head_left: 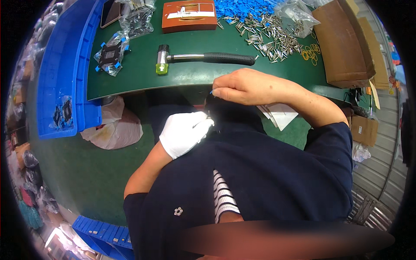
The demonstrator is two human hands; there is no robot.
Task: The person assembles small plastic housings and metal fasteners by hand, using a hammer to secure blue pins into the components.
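Note:
My left hand [184, 133], in a white glove, is in front of my body just below the table's near edge. Its fingers are closed in a pinch on a small metal piece [209, 116], mostly hidden by the glove. My bare right hand [242, 86] is higher and to the right, over the table's near edge. Thumb and forefinger press together there, with a bit of a small blue piece [211, 92] showing at the tips. On the green table [190, 78] beyond lies a mallet [208, 57] with a black grip and a green-and-black head.
Metal screw-like pins [273, 39] are heaped beside small blue plastic pieces [247, 8]. Yellow rubber bands [311, 53] lie near a cardboard box [344, 47]. A reddish-brown tissue box [189, 26] stands at the back. At left are a bagged black bracket [111, 55] and a blue bin [80, 65].

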